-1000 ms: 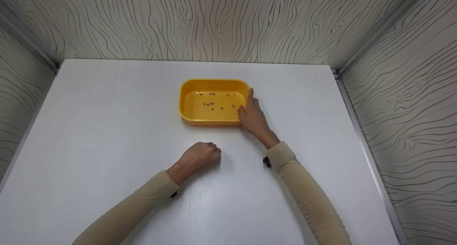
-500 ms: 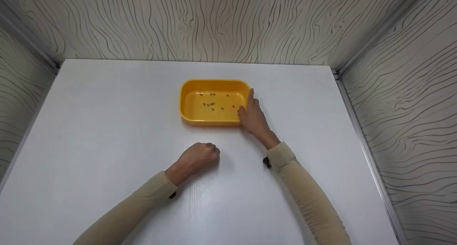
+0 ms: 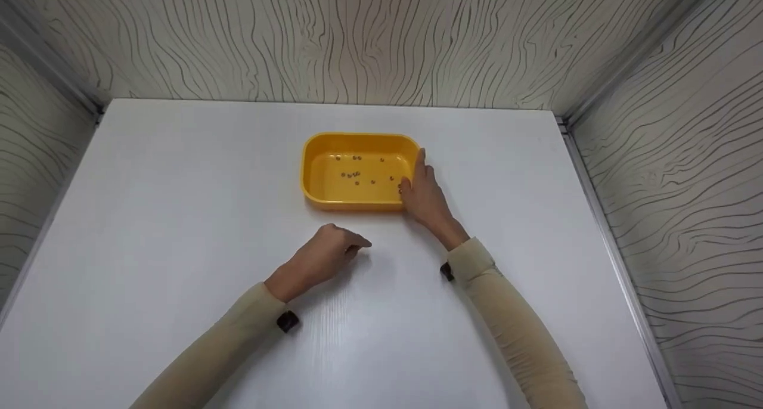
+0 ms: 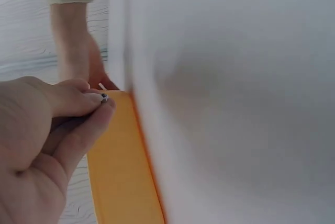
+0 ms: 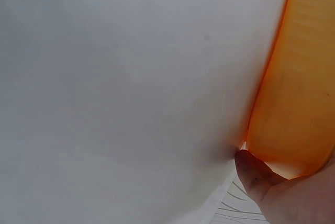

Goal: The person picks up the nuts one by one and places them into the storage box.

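Note:
A yellow plastic tray [image 3: 357,204] sits on the white table, with several tiny round metallic beads [image 3: 350,175] scattered over its floor. My right hand [image 3: 426,197] grips the tray's right end, thumb over the rim and fingers along the outside. The right wrist view has a fingertip [image 5: 248,166] low against the tray wall [image 5: 293,88]. In front of the tray, my left hand [image 3: 328,254] is held just above the table. Its thumb and forefinger pinch one tiny shiny bead [image 4: 104,97], mostly covered by the fingertips, in the left wrist view.
The white table [image 3: 179,188] stretches out on both sides of the tray. Panels with a wavy line pattern [image 3: 334,45] close off the back and the sides. Metal frame rails [image 3: 614,260] run along the table's side edges.
My left hand has turned and lifted slightly, its forefinger now pointing right where the knuckles were curled down before. The right hand keeps its grip and the tray stays in place.

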`<state>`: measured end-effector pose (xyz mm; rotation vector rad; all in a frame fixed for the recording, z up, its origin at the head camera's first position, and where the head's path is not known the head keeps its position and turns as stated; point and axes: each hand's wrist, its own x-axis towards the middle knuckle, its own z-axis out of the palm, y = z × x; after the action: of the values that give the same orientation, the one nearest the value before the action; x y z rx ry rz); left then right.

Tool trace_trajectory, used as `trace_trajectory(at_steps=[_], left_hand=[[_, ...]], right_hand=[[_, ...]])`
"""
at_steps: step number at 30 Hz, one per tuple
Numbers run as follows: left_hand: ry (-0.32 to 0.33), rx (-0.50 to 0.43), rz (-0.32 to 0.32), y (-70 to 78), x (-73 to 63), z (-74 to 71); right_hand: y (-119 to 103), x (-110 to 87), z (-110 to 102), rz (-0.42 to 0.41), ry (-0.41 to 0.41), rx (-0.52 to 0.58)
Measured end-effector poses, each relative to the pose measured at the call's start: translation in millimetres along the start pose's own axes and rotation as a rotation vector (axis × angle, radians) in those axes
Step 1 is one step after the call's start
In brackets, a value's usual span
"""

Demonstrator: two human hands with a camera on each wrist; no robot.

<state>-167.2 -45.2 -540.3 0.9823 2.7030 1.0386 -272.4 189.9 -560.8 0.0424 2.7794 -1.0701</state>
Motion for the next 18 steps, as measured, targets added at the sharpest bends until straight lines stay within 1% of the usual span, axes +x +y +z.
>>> trace_trajectory(at_steps=[4, 7, 10, 12, 15, 18], left_hand=[[0.064, -0.145, -0.081, 2.2, 4.5, -7.7], [0.122, -0.250, -0.117, 3.4, 9.4, -14.9], [0.176, -0.362, -0.174, 3.9, 16.1, -22.8], [0.207, -0.459, -0.225, 3.5, 21.1, -28.0], [0.241, -0.576, -0.323, 1.1, 29.1, -35.2], [0.286, -0.727, -0.402, -3.1, 36.6, -41.5]], right_hand=[[-0.3, -0.3, 0.1, 0.013, -0.002, 0.005], [-0.7, -1.1, 0.2, 0.013, -0.002, 0.015], [-0.6, -1.6, 0.1, 0.010, 0.000, 0.022], [-0.4, -1.3, -0.2, 0.006, 0.002, 0.021], [-0.2, -1.1, -0.6, 0.007, 0.001, 0.012], [0.0, -1.2, -0.7, 0.010, -0.003, 0.006]])
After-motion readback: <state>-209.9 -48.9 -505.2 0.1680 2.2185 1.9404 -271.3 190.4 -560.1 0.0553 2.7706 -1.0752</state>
